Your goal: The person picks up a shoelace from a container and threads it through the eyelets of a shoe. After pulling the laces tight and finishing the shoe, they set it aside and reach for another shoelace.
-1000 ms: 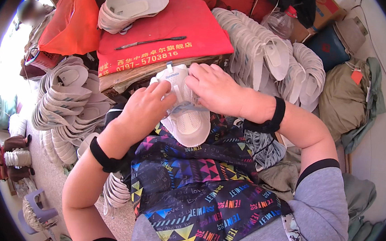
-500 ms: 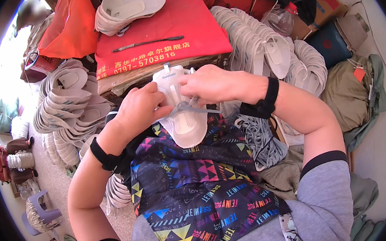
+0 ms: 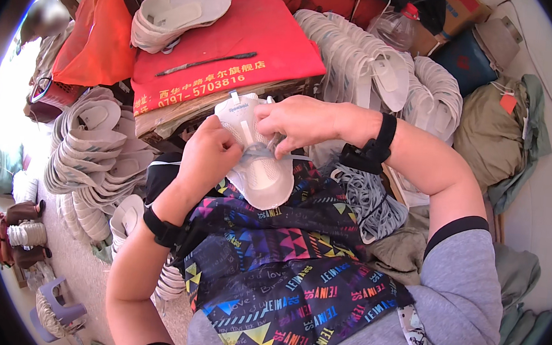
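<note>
Clearly light, soft white shoe upper [image 3: 256,161] at centre, over patterned apron [image 3: 282,264]. Left hand [image 3: 209,157] closed on its 9 o'clock side; right hand [image 3: 299,119] pinching grey lace [image 3: 271,152]. Best held by firmer edges.

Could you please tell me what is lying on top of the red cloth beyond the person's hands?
On the red cloth lie a thin dark rod-like tool and a stack of white shoe uppers. Whatever sits beneath that stack is covered.

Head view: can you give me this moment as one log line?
left hand: steadies white shoe upper | right hand: pinches grey lace | shoe on patterned apron | stacked white uppers left
</note>
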The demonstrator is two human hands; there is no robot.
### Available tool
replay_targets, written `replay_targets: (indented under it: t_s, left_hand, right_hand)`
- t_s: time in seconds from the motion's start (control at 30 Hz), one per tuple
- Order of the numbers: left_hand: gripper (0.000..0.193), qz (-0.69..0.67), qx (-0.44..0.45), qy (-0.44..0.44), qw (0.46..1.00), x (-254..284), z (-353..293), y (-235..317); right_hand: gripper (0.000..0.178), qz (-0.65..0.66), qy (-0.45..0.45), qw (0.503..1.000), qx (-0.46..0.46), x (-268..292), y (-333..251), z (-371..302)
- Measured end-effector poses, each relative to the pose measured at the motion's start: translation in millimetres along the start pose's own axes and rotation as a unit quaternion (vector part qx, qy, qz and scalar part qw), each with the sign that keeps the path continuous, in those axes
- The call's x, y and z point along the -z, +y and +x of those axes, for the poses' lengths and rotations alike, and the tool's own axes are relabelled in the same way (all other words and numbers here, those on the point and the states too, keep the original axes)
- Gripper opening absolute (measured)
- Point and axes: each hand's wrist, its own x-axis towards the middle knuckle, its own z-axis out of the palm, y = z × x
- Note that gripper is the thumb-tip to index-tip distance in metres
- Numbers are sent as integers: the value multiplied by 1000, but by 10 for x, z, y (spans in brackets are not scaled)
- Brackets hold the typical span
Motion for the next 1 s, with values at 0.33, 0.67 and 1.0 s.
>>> replay_targets:
  t_s: [0.33, 0.67, 1.0]
  left_hand:
    - [20, -272, 81, 58, 957, -134, 41, -50]
    - [16, -209, 45, 79, 974, -156, 19, -76]
    - [11, -348, 87, 68, 931, -111, -137, 42]
  right_hand:
    - [27, 72, 45, 995, -54, -107, 6, -88]
    - [15, 236, 93, 957, -142, -276, -8, -13]
    - [9, 587, 302, 734, -161, -398, -511, 125]
